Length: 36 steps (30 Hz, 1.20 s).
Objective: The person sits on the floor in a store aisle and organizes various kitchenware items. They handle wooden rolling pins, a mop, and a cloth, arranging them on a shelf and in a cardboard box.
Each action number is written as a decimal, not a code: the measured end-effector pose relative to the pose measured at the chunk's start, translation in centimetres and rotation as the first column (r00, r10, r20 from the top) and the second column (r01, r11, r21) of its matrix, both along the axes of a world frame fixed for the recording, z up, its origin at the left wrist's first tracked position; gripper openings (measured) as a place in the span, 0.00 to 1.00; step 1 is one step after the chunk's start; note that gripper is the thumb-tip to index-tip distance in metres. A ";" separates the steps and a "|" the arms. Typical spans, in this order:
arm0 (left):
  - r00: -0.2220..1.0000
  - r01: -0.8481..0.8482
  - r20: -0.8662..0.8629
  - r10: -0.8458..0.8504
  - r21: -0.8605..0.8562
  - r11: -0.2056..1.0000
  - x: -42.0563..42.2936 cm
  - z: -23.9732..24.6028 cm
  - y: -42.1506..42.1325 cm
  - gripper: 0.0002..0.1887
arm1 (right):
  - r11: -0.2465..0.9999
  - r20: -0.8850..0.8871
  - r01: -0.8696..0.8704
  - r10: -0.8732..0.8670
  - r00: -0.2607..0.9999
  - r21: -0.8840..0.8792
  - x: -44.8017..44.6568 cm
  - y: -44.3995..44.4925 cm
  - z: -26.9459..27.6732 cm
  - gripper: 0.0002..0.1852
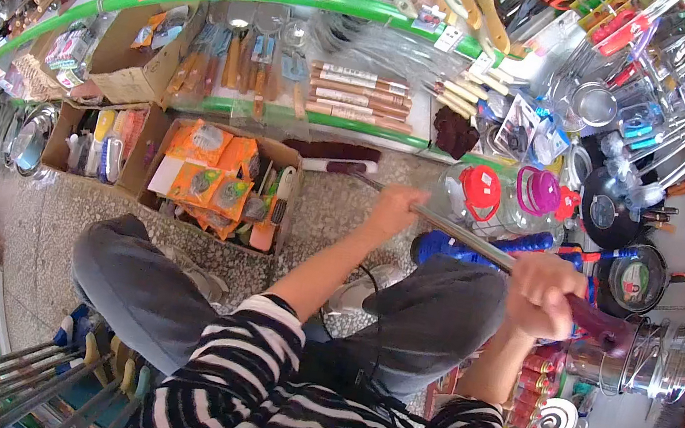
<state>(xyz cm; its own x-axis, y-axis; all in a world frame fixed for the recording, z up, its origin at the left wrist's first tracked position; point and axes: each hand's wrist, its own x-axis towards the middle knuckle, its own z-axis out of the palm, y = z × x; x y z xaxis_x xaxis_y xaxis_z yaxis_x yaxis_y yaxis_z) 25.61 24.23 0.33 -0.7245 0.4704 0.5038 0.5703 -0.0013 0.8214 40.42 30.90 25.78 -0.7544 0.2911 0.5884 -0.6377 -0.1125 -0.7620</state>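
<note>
Both of my hands are closed around the metal pole of a long-handled broom (467,234). My left hand (395,210) holds it lower down, nearer the head. Near the dark red plastic grip at the upper end, my right hand (543,296) is wrapped around the pole. The broom head (340,165), white and maroon with dark bristles, lies on the speckled floor (336,213) just below the bottom shelf. Left of it stands a cardboard box (150,200) with orange packets (210,159) and brushes inside.
Green-edged shelves (369,132) carry rolling pins (360,99) and spatulas. Clear jars (477,192) with red and purple lids stand to the right. Frying pans (635,277) are beyond them. Another box (102,139) holds brushes. Several poles (47,382) lean behind me at the left.
</note>
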 end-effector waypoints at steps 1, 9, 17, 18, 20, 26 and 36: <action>1.000 0.011 0.026 -0.012 0.018 1.000 1.6 0.7 0.9 0.03 | 0.999 0.013 0.008 -0.008 1.000 -0.035 0.9 0.6 0.7 0.19; 0.993 0.076 -0.097 -0.067 0.092 0.993 7.3 5.8 2.9 0.16 | 0.997 -0.139 0.066 -0.061 0.988 0.027 8.8 1.5 4.1 0.20; 0.956 0.295 0.020 -0.294 -0.030 0.955 2.4 1.9 10.4 0.09 | 0.950 -0.079 0.308 -0.304 0.949 0.048 4.5 4.6 -1.0 0.16; 0.929 0.354 0.091 -0.360 0.069 0.933 2.3 0.7 10.3 0.12 | 0.928 -0.065 0.366 -0.371 0.926 -0.075 4.4 5.7 -2.6 0.16; 0.924 0.382 0.055 -0.378 -0.089 0.920 2.6 0.2 9.8 0.12 | 0.886 -0.052 0.418 -0.435 0.899 -0.199 5.2 6.6 -3.9 0.16; 0.928 0.372 0.081 -0.363 -0.198 0.907 6.5 1.3 5.7 0.16 | 0.879 -0.030 0.422 -0.439 0.898 -0.223 8.8 3.6 -2.1 0.17; 0.969 0.218 -0.136 -0.208 0.064 0.974 7.7 6.2 6.4 0.16 | 0.878 -0.197 0.463 -0.478 0.856 -0.119 11.3 1.4 3.2 0.19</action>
